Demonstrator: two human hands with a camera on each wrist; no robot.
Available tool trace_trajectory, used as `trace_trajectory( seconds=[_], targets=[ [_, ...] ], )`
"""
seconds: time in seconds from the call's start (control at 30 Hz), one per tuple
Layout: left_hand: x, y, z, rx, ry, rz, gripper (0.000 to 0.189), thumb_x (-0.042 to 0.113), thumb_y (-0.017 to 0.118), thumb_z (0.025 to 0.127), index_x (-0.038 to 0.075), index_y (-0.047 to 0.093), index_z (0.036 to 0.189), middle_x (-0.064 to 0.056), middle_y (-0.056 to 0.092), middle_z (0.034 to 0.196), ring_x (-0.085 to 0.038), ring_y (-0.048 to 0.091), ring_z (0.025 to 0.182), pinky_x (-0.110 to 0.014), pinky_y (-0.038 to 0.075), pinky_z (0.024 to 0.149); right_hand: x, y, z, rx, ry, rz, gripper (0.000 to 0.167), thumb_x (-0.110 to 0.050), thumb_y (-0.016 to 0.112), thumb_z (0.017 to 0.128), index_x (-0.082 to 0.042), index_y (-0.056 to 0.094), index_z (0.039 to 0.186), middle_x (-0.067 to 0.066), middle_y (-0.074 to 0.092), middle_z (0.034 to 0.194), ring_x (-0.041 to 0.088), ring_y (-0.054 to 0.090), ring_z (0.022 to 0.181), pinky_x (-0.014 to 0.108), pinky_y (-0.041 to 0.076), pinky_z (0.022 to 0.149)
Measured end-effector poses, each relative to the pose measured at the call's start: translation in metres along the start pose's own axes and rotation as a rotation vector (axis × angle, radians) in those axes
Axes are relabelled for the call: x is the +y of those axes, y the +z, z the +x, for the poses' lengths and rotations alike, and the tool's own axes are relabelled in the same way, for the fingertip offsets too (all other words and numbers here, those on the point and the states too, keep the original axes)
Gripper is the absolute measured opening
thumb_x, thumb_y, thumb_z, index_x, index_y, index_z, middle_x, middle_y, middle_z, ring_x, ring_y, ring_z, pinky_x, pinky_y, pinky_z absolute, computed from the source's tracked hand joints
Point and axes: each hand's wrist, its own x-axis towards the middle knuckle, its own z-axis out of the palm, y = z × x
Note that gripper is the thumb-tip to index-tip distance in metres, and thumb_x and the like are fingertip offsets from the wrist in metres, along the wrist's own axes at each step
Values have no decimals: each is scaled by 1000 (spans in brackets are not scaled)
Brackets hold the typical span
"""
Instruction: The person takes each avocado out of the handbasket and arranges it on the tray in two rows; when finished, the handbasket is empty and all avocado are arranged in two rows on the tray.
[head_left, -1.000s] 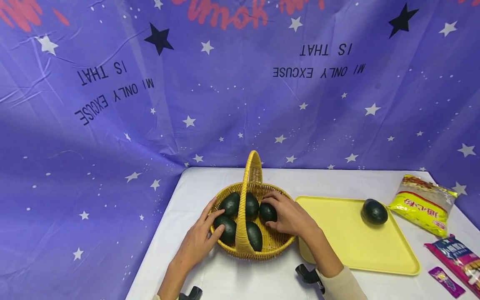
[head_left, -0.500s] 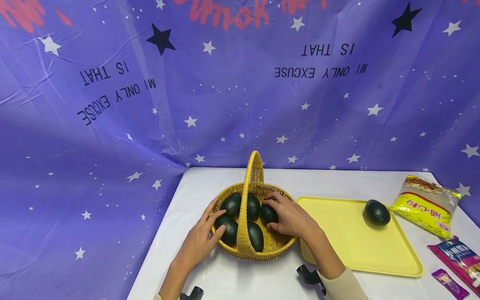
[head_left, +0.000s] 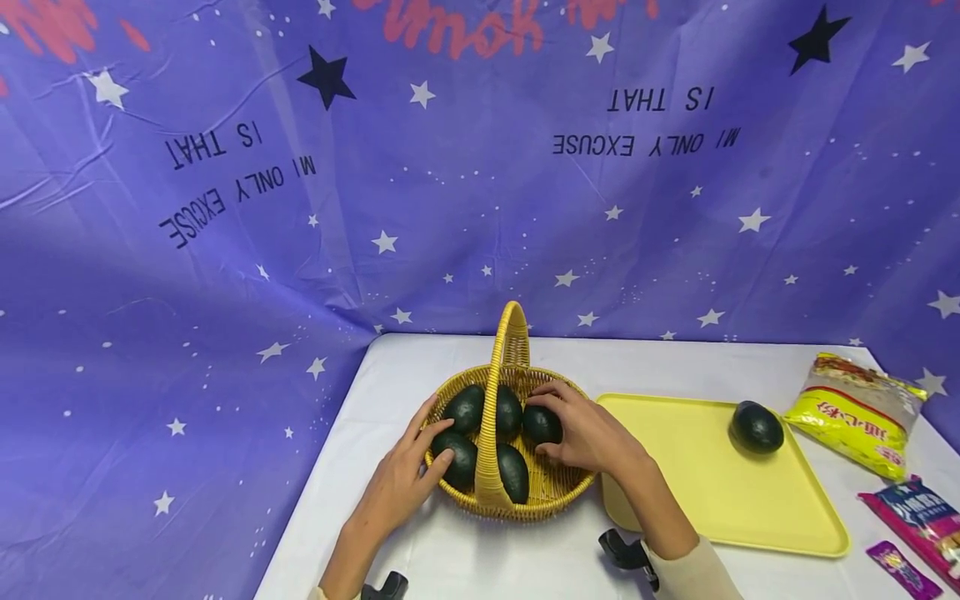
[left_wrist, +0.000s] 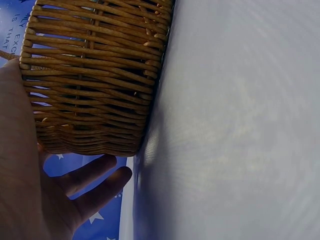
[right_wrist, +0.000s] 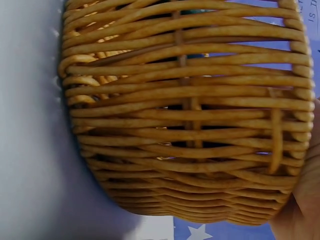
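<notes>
While 5 dark green fruits [head_left: 462,408] are shown inside the wicker basket [head_left: 528,510] by the head view, mostly its woven outer wall is shown by the wrist views, with 2 extended fingers [left_wrist: 102,193] of the left hand [head_left: 401,477] seen outside it. The left fingers are spread at the rim; the rightmost fruit [head_left: 542,425] is grasped by the curled right hand [head_left: 588,433]. The basket's opening is crossed by its handle [head_left: 489,433]. On the yellow tray [head_left: 712,492], just beside the basket, 1 more fruit [head_left: 756,427] is borne, with 3 packets [head_left: 855,415] set beyond. White table [head_left: 465,558] is left between basket and far edge.
</notes>
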Motion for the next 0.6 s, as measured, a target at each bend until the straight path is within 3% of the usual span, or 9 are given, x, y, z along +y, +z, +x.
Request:
trace_trajectory(
  seconds=[0.6],
  targets=[
    [2,0,0,21,8,22,49,46,59,110,27,58,155,7,21,179,3,52,75,-30,48,73,-9,-25,-4,50,-16,18,69,-24,98,78,-12,69,140,4,58,143,23,66,124,41,60,95]
  ],
)
